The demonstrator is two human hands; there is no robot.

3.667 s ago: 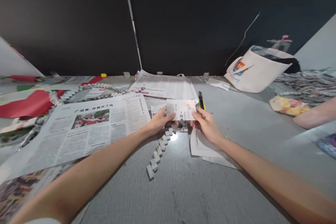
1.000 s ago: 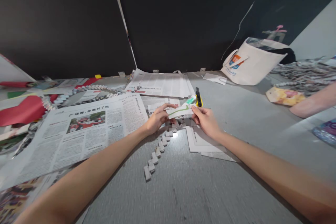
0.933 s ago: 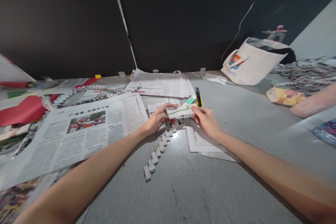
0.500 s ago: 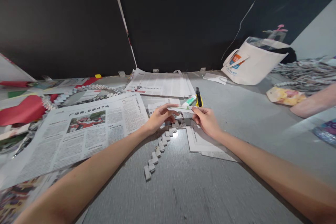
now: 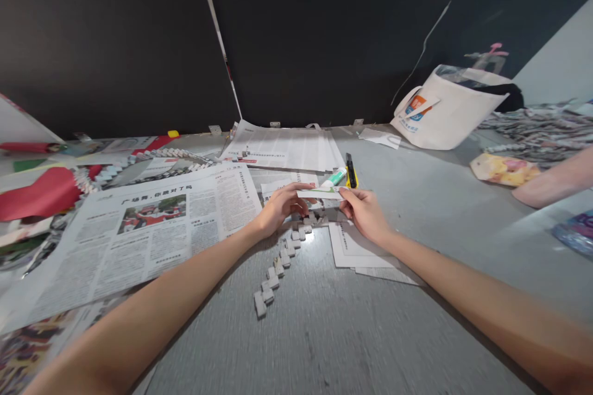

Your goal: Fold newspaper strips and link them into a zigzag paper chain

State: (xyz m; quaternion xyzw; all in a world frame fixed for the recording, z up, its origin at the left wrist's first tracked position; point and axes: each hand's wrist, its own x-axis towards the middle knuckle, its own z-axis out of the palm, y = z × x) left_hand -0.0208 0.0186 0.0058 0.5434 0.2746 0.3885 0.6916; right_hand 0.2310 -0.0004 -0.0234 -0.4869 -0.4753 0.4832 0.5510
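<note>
Between my hands a narrow folded paper strip (image 5: 319, 194), white with a green patch, is held level above the grey surface. My left hand (image 5: 282, 207) grips its left end with curled fingers. My right hand (image 5: 364, 210) pinches the other end between thumb and fingers. Below them a zigzag chain of folded newspaper (image 5: 278, 266) runs toward me, its far end partly hidden by my left hand. Just beyond the strip lie a green and white tube (image 5: 334, 178) and a yellow and black utility knife (image 5: 352, 170).
Newspaper sheets (image 5: 152, 216) spread at left, with red paper (image 5: 41, 194) and another folded chain (image 5: 171, 153). Stacked sheets (image 5: 282, 148) lie by the black wall. At right stand a white bag (image 5: 451, 111), a heap of paper strips (image 5: 542, 126) and another person's limb (image 5: 556, 179).
The strip has turned slightly so its white face shows more. My left thumb and fingers have shifted a little at its left end; my right hand stays in place.
</note>
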